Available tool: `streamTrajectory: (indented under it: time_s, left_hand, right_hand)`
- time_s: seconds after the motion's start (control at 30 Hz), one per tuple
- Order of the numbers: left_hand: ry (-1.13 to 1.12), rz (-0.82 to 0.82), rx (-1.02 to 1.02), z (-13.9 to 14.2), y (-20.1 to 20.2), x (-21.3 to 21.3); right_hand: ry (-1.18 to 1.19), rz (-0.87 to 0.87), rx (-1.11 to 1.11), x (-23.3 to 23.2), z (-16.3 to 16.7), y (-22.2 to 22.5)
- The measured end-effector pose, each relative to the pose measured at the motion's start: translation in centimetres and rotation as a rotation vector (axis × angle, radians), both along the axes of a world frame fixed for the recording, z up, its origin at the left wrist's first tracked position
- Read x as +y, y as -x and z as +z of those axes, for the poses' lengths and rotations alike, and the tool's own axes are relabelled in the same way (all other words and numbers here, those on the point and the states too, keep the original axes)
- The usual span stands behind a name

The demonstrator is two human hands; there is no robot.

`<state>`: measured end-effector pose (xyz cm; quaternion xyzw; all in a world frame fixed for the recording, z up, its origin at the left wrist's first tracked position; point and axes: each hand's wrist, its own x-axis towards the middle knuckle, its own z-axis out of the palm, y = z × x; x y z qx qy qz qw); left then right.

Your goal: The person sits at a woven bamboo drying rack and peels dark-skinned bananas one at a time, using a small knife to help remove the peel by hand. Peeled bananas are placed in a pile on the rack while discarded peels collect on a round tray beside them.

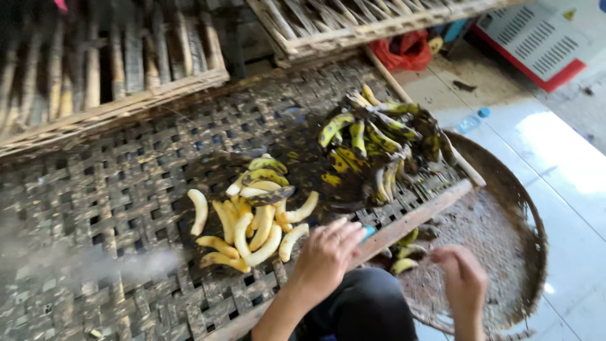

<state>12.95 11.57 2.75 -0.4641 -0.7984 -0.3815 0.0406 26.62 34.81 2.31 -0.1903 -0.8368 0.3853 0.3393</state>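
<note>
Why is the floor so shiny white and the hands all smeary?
In the head view, daylight glares off the tiled floor at right, washing it out; the left hand and right hand are motion-blurred; the woven rack lies in dimmer shade, with a pale hazy smear at lower left.

Rough woven bamboo rack (113,189), matt peeled bananas (252,230), glossy tiled floor (568,170)

Red plastic bag (404,50) beneath the rack, red-edged white panel (536,41) at top right.
</note>
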Motion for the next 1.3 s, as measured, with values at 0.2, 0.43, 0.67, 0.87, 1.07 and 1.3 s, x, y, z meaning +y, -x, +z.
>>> streamTrajectory:
  time_s: [0.2, 0.43, 0.67, 0.87, 1.07, 1.3]
  left_hand:
    - [0.353, 0.158, -0.198, -4.5, 2.2, 5.3]
    - [0.512, 0.102, -0.192, -8.0, 3.2, 7.7]
    - [0.256, 0.185, -0.145, -7.5, 2.6, 5.8]
    - [-0.075, 0.102, 0.05, -4.7, -0.2, 5.3]
    - [-0.118, 0.03, 0.222, -3.4, -0.5, 5.9]
    - [-0.109, 0.015, 0.147, -1.8, 1.4, 4.4]
  right_hand:
    - [0.044, 0.001, -0.485, 3.0, -4.1, -0.7]
    - [0.007, 0.014, -0.54, -1.5, -3.2, 2.1]
    - [-0.202, 0.055, -0.269, -1.0, -4.3, 3.9]
    - [0.03, 0.036, -0.093, -0.8, -0.5, 2.9]
    - [-0.489, 0.438, -0.296, -1.9, 2.9, 4.4]
    - [-0.541, 0.479, -0.602, -1.4, -1.9, 5.5]
